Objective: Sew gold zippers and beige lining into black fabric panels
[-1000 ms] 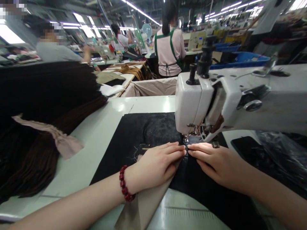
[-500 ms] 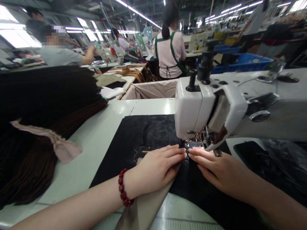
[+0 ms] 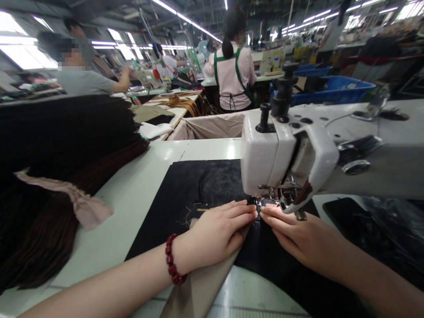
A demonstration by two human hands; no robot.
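Head view: bare pale-green tabletop (image 3: 115,238) runs between the tall stack of dark cloth pieces (image 3: 66,137) and the left edge of the flat black sheet (image 3: 175,194), which lies partly beneath the white metal sewing machine (image 3: 263,154). Its needle is hard to make out—and my left hand (image 3: 218,227) hides much of the beige cloth strip (image 3: 210,282) and the gold-toothed zipper (image 3: 202,210). My right hand (image 3: 298,227), like the left, lies palm down on the work, fingers extended, fingertips nearly meeting, grasping nothing I can see.
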